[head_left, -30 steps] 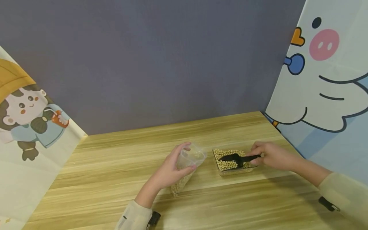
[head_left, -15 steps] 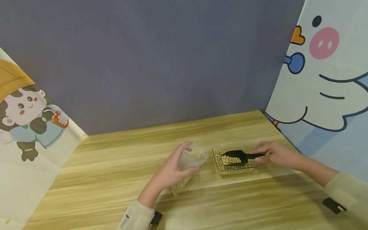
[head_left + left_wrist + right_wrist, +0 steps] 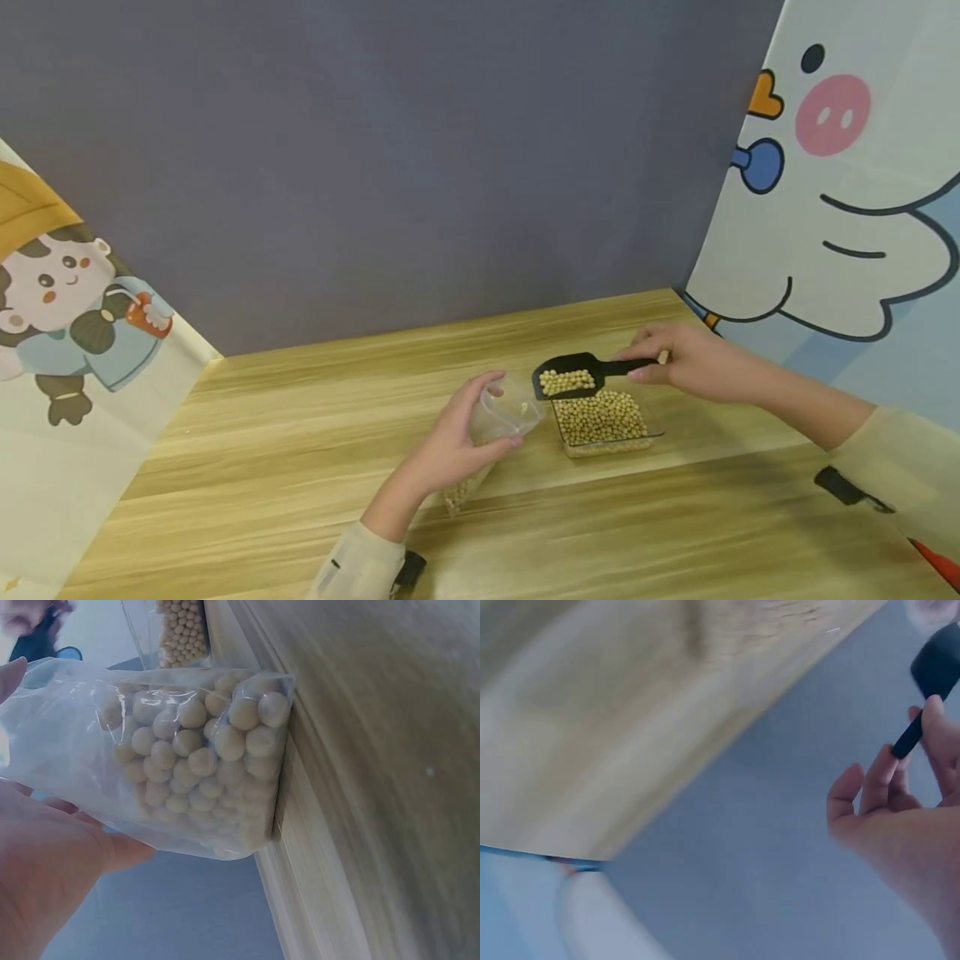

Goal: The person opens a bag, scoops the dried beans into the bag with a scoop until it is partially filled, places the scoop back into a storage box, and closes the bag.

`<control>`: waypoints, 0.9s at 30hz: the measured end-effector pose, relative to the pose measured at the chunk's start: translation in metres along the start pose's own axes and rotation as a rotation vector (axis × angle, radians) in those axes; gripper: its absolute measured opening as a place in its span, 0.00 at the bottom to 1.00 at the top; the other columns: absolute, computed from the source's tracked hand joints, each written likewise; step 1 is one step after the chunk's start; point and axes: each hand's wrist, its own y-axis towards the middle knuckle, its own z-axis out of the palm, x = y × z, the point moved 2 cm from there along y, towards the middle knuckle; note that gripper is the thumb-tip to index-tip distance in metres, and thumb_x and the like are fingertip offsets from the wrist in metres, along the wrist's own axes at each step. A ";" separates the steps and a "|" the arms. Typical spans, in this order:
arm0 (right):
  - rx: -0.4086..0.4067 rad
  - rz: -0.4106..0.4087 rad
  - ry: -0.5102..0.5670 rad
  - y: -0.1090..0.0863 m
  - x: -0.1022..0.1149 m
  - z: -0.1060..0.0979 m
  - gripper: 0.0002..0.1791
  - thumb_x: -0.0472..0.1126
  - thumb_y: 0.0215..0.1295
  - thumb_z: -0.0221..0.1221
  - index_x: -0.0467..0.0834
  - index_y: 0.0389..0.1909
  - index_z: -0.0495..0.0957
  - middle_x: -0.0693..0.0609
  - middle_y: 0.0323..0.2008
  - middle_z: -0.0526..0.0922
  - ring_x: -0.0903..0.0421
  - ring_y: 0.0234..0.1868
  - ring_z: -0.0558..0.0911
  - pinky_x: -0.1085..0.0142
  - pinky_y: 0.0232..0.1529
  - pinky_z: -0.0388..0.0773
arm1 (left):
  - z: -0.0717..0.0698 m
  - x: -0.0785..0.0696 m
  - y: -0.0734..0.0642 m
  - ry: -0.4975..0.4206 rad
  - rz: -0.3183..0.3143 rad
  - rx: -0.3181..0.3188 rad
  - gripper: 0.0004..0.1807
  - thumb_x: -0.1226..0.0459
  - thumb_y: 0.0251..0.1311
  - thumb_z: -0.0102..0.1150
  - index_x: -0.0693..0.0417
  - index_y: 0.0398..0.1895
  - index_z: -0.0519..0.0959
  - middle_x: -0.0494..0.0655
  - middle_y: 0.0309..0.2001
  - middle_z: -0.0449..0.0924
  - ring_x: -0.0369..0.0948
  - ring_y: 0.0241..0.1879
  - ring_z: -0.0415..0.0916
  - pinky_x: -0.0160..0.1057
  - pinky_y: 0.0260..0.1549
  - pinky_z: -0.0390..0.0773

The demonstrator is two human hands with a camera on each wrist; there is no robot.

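My left hand (image 3: 450,446) grips the upper part of a clear plastic bag (image 3: 67,712), its thumb and fingers around the gaping mouth. Round pale yellow beans, likely soybeans (image 3: 199,754), fill the bag's lower part, and its base stands on the table. With fingers and thumb, my right hand (image 3: 693,362) pinches the handle of a black scoop (image 3: 588,360). A load of beans (image 3: 566,382) lies in the scoop, which is raised at the right of the bag's mouth. Under and beyond the scoop sits a clear rectangular box (image 3: 611,450) of the same beans.
The wood-grain table (image 3: 315,467) ends at a grey back wall (image 3: 420,167). Printed panels with cartoon figures stand at the left (image 3: 82,317) and right (image 3: 840,208). A small red patch (image 3: 933,562) shows at the lower right.
My right hand has lifted the scoop out of the box with beans in it and moved it left, close to the bag's mouth. The left hand and bag have hardly moved.
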 end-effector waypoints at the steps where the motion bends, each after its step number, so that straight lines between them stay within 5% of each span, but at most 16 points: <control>1: -0.003 -0.022 -0.037 0.004 0.013 -0.001 0.19 0.44 0.71 0.68 0.47 0.60 0.87 0.48 0.51 0.85 0.52 0.41 0.80 0.66 0.34 0.73 | 0.000 0.000 0.000 0.001 0.002 0.000 0.50 0.52 0.61 0.76 0.38 0.83 0.59 0.49 0.72 0.71 0.50 0.61 0.77 0.50 0.55 0.86; 7: -0.079 -0.204 -0.296 0.016 0.074 0.000 0.15 0.42 0.66 0.72 0.52 0.53 0.91 0.58 0.39 0.80 0.58 0.39 0.74 0.61 0.39 0.73 | -0.001 0.002 -0.001 0.014 0.007 -0.005 0.50 0.51 0.60 0.76 0.36 0.83 0.59 0.49 0.75 0.68 0.53 0.70 0.73 0.62 0.68 0.76; 12: -0.105 -0.242 -0.309 0.019 0.083 0.003 0.13 0.40 0.65 0.73 0.52 0.50 0.92 0.58 0.38 0.79 0.59 0.38 0.72 0.60 0.39 0.71 | -0.002 0.004 -0.002 0.002 0.015 -0.014 0.48 0.53 0.61 0.75 0.37 0.82 0.60 0.47 0.74 0.70 0.52 0.74 0.69 0.65 0.75 0.67; 20: -0.166 -0.196 -0.238 0.008 0.048 -0.005 0.15 0.37 0.64 0.73 0.47 0.52 0.91 0.57 0.36 0.75 0.59 0.37 0.68 0.65 0.36 0.67 | -0.004 0.004 -0.003 -0.011 0.007 -0.017 0.47 0.53 0.61 0.75 0.33 0.81 0.61 0.45 0.70 0.71 0.46 0.57 0.78 0.43 0.50 0.86; 27: -0.146 -0.090 -0.350 -0.009 -0.024 -0.011 0.14 0.35 0.65 0.71 0.40 0.51 0.91 0.56 0.34 0.71 0.58 0.35 0.63 0.64 0.37 0.62 | -0.006 0.004 -0.004 0.000 0.008 -0.019 0.47 0.55 0.61 0.75 0.38 0.82 0.61 0.48 0.71 0.70 0.48 0.59 0.78 0.43 0.50 0.86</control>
